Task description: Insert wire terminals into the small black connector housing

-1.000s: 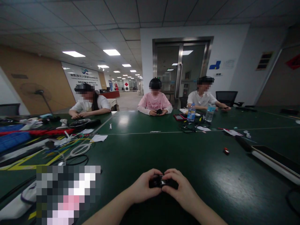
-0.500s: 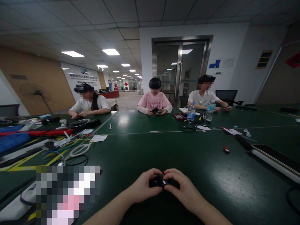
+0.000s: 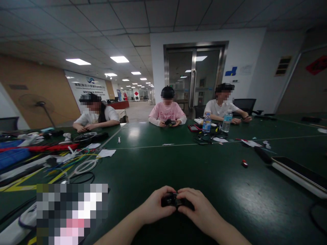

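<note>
A small, glossy black object (image 3: 169,200) is held between my two hands just above the near part of the green table (image 3: 143,170); its kind cannot be made out. My left hand (image 3: 155,206) grips its left end, thumb below and fingers above. On the other end, my right hand (image 3: 195,206) pinches it in the same way. The fingertips of both hands nearly meet at its middle. My fingers cover much of the object's two ends.
Cables (image 3: 85,166), a blue bin (image 3: 14,158) and a white power strip (image 3: 19,221) crowd the left. To the right lie a small red-and-black piece (image 3: 244,163) and a phone-like slab (image 3: 298,173). Bottles (image 3: 206,122) stand farther back. Three people sit across the table.
The view has shifted slightly. My right fingers have moved a little over the middle of the black object, and its silvery part shows less. Both hands keep their hold.
</note>
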A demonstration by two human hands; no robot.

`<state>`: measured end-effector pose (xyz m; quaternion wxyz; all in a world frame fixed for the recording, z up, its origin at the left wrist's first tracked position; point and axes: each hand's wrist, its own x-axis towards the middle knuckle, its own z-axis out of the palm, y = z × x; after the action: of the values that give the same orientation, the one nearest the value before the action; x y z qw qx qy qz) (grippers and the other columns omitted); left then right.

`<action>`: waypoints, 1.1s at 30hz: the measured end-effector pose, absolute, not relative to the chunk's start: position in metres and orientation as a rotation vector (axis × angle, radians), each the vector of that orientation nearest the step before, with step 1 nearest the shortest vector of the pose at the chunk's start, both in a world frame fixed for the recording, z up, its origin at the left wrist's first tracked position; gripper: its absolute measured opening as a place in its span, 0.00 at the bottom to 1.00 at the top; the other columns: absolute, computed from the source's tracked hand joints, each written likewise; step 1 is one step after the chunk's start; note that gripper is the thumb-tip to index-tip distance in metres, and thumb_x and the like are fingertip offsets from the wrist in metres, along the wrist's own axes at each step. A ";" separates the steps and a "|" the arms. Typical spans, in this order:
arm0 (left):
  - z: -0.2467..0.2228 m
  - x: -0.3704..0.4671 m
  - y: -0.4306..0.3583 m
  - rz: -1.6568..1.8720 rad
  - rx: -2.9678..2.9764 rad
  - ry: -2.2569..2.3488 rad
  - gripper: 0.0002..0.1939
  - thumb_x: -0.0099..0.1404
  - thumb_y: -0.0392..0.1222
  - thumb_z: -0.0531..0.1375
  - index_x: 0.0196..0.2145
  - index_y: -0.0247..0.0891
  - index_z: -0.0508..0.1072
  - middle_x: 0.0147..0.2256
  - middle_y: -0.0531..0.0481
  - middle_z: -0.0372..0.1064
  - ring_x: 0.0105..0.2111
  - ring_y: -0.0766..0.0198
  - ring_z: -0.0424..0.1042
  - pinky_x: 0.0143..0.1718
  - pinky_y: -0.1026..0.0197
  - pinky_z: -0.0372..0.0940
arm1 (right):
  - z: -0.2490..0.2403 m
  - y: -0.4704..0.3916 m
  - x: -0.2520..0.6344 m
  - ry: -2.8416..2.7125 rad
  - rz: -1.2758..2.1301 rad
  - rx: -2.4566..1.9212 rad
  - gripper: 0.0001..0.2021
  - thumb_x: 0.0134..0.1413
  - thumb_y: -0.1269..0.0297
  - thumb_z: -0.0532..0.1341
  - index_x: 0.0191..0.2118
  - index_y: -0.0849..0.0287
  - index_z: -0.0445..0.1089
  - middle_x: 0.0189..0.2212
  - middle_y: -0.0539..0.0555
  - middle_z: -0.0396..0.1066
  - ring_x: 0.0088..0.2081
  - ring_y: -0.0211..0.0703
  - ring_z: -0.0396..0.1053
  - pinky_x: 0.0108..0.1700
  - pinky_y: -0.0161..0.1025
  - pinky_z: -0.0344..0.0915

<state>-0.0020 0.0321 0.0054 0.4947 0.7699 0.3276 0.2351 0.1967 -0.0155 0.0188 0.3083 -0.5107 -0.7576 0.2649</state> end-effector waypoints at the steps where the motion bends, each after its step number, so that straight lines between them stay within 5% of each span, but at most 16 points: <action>1: 0.006 -0.002 0.032 0.572 1.843 0.783 0.20 0.54 0.33 0.60 0.46 0.37 0.65 0.39 0.50 0.68 0.39 0.60 0.68 0.40 0.59 0.64 | 0.018 -0.015 0.197 -1.986 0.713 -1.343 0.16 0.45 0.69 0.65 0.42 0.47 0.71 0.45 0.51 0.72 0.48 0.50 0.67 0.51 0.47 0.61; 14: 0.011 -0.005 0.034 0.590 1.872 0.770 0.18 0.56 0.37 0.61 0.46 0.39 0.67 0.40 0.50 0.67 0.41 0.60 0.67 0.42 0.59 0.63 | 0.013 -0.013 0.201 -2.015 0.695 -1.294 0.16 0.53 0.69 0.59 0.45 0.40 0.71 0.49 0.47 0.69 0.50 0.48 0.66 0.52 0.47 0.62; 33: 0.012 -0.003 0.032 0.588 1.966 0.801 0.19 0.55 0.37 0.62 0.46 0.40 0.69 0.41 0.51 0.67 0.40 0.60 0.67 0.43 0.60 0.62 | 0.015 -0.014 0.199 -2.056 0.667 -1.240 0.15 0.53 0.72 0.59 0.42 0.44 0.73 0.48 0.50 0.68 0.50 0.47 0.65 0.51 0.45 0.63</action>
<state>-0.0029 0.0321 0.0123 0.4523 0.7960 0.3241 0.2383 0.1988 -0.0142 0.0146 0.3194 -0.4715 -0.7818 0.2537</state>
